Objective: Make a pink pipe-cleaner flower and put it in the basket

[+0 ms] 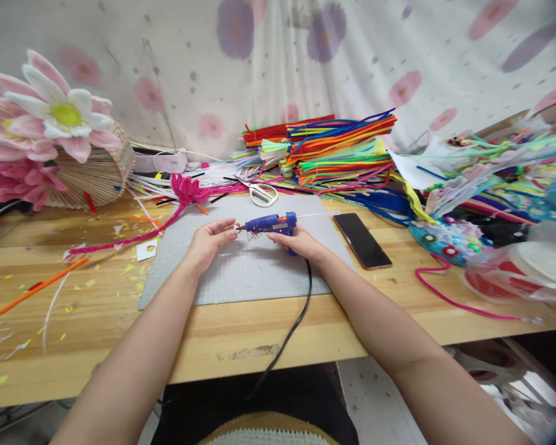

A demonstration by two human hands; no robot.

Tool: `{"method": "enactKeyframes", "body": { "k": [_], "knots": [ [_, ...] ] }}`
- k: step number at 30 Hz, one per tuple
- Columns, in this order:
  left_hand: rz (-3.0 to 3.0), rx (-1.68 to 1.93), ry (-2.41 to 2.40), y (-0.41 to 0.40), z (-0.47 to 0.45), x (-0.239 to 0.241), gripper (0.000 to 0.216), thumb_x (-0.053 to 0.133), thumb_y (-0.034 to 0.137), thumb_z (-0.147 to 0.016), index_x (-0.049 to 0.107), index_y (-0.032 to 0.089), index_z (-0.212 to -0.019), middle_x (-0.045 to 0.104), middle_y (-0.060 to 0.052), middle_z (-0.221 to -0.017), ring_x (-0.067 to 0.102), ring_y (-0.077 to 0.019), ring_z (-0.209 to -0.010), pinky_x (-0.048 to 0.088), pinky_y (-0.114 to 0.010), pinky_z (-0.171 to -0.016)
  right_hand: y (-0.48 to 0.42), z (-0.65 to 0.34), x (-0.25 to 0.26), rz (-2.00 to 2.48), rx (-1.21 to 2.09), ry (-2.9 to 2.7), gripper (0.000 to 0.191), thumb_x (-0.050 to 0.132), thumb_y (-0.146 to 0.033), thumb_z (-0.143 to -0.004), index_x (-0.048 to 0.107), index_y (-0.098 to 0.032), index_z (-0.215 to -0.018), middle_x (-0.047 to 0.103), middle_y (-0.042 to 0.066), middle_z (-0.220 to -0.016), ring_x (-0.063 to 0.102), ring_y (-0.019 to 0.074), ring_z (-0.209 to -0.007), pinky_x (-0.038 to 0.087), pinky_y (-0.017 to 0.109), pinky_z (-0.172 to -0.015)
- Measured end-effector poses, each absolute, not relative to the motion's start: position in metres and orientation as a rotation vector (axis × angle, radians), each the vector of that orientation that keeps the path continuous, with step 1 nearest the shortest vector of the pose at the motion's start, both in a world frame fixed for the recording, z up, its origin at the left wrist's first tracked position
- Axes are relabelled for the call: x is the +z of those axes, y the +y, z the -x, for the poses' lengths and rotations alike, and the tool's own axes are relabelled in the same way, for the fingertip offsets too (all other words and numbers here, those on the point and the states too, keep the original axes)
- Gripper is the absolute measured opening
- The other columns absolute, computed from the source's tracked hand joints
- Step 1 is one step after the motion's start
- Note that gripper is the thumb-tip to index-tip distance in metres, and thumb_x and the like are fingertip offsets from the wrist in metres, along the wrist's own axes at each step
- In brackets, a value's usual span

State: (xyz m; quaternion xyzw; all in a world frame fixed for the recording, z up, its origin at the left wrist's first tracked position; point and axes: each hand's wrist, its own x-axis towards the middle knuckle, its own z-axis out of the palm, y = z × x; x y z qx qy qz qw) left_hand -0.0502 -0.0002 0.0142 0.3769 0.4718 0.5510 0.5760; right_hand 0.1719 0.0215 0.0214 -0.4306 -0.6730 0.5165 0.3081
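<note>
My right hand point(298, 243) is wrapped round the grip of a blue glue gun point(269, 224), held over the grey cutting mat point(241, 272). The gun's nozzle points left and a clear glue stick juts out of its back to the right. Its black cord point(296, 321) runs down off the table's front edge. My left hand point(209, 241) sits right at the nozzle, thumb and fingers pinched on something small that I cannot make out.
White-handled scissors point(262, 193) lie behind the mat. A black phone point(361, 240) lies to its right. Stacked coloured pipe cleaners point(338, 151) fill the back. A pink pipe-cleaner flower point(188, 188) and fabric flowers point(46, 123) lie left. Scraps litter the wooden table point(97, 346).
</note>
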Motion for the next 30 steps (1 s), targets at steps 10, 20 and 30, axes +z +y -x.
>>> {"method": "enactKeyframes", "body": {
  "k": [10, 20, 30],
  "knots": [
    [-0.913, 1.272, 1.111, -0.0002, 0.0502, 0.0125, 0.047, 0.083, 0.023, -0.047, 0.069, 0.014, -0.091, 0.071, -0.007, -0.088, 0.064, -0.0155, -0.082, 0.049, -0.03, -0.08, 0.0204, -0.1718, 0.024, 1.154, 1.365, -1.745, 0.039, 0.064, -0.055, -0.064, 0.056, -0.017, -0.07, 0.047, -0.004, -0.054, 0.042, 0.0087, -0.052, 0.036, 0.024, -0.053],
    [-0.925, 1.262, 1.128, -0.0002, 0.0501, 0.0124, 0.05, 0.083, 0.025, -0.048, 0.068, 0.013, -0.094, 0.071, -0.007, -0.086, 0.065, -0.0176, -0.083, 0.05, -0.033, -0.08, 0.0216, -0.1742, 0.022, 1.11, 1.451, -1.686, 0.042, 0.063, -0.057, -0.065, 0.058, -0.015, -0.067, 0.053, -0.001, -0.057, 0.044, 0.0081, -0.052, 0.037, 0.024, -0.053],
    [-0.952, 1.265, 1.091, -0.0012, 0.0502, 0.0125, 0.045, 0.082, 0.024, -0.049, 0.069, 0.015, -0.091, 0.071, -0.007, -0.088, 0.065, -0.0178, -0.085, 0.05, -0.037, -0.084, 0.0214, -0.1754, 0.0222, 0.969, 1.558, -1.532, 0.041, 0.064, -0.055, -0.065, 0.06, -0.015, -0.073, 0.063, 0.003, -0.071, 0.046, 0.0075, -0.052, 0.038, 0.023, -0.05]
  ]
}}
